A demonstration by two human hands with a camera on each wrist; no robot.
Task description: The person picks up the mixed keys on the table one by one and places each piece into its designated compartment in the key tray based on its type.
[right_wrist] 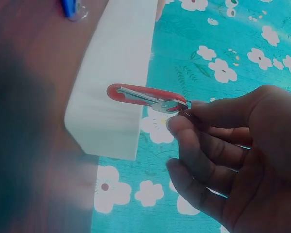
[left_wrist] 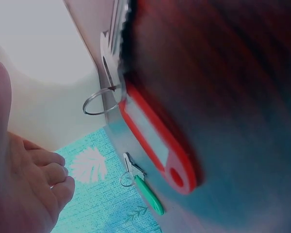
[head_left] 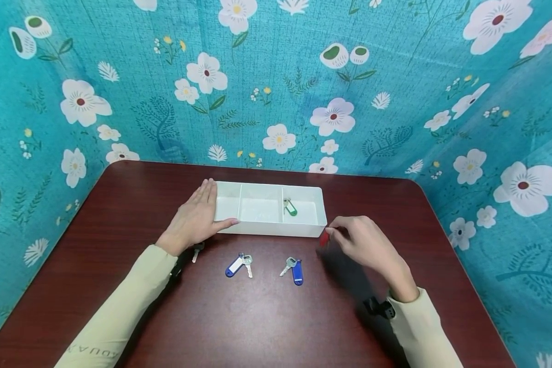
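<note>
Green-tagged key (head_left: 292, 209) in tray (head_left: 260, 205), left hand (head_left: 198, 214) flat alongside, right hand (head_left: 367, 244) tight on red-tagged key (right_wrist: 144, 96)

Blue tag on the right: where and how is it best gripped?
Probably pinch the blue tag by its long edges at the near end, coming from above and the near side: it lies flat, that end free, its key angled off left.

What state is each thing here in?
Tray: upright, uncovered
Tray's green key: in right compartment
Left blue key: lying on table
Right blue key: lying on table
Held red key: pinched, raised
Other red key: lying on table
Other green key: lying on table
Left hand: fingers straight, at tray's left end
Right hand: pinching
</note>
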